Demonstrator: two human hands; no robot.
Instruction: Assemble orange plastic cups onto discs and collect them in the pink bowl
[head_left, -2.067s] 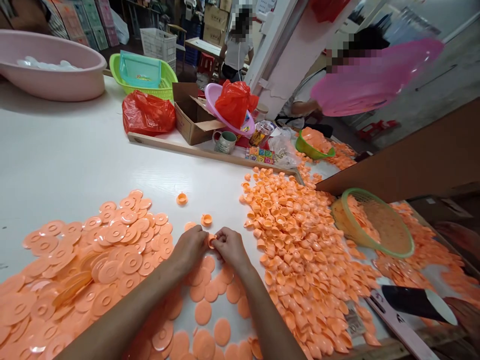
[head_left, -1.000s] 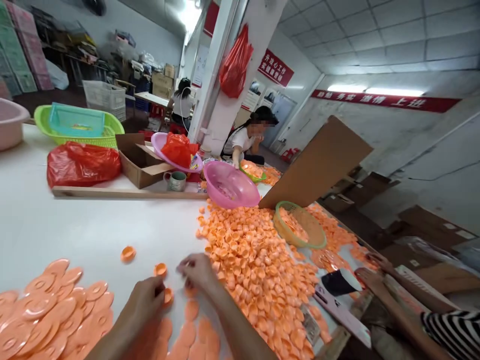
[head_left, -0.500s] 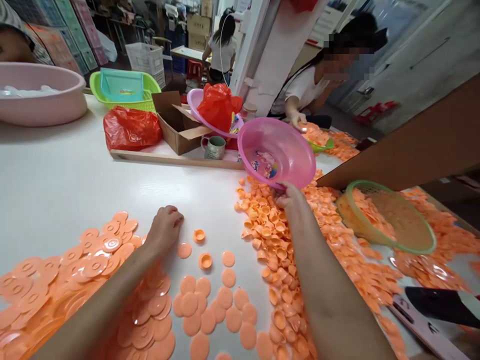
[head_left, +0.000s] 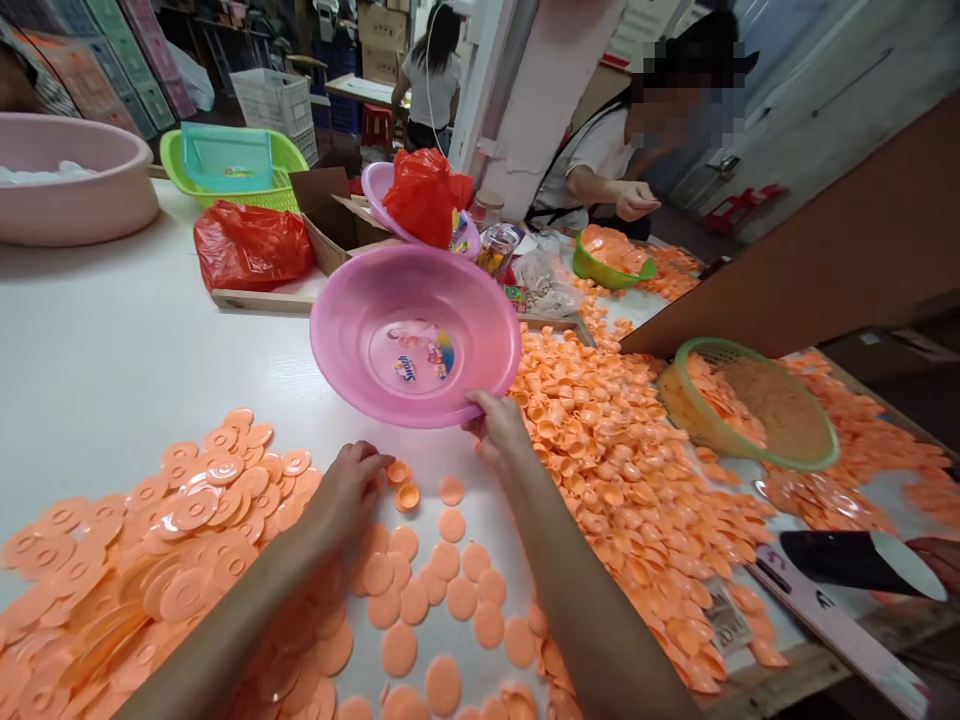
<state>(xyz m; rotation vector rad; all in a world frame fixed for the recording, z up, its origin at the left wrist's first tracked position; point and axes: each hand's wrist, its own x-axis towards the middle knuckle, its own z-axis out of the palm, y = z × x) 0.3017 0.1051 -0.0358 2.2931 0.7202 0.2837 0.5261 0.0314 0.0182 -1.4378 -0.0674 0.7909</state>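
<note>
My right hand [head_left: 495,428] grips the near rim of a pink plastic basin [head_left: 345,345], thumb over the edge. The basin is tilted toward me, showing a printed picture on its bare bottom. My left hand [head_left: 351,490] is low over the table, its fingers loosely bent and partly spread. One fingertip touches a small orange cup [head_left: 398,473]; a second small cup [head_left: 407,497] lies just below it. Flat orange discs [head_left: 461,598] are scattered nearer to me. Left of that hand lies a heap of larger ringed orange discs [head_left: 195,508]. Small orange cups [head_left: 577,410] are piled on the right.
A brown board [head_left: 810,250] rises on the right beside a green-rimmed basket [head_left: 832,445] of orange pieces. Behind the basin are a cardboard box [head_left: 330,225] and a red bag [head_left: 251,250]. A co-worker [head_left: 600,170] sits across, by a green basket [head_left: 611,270].
My right hand has brought the pink basin left and nearer, off the cup pile. My left hand has shifted right, and one small cup has moved closer to the other. The co-worker's hand has lifted.
</note>
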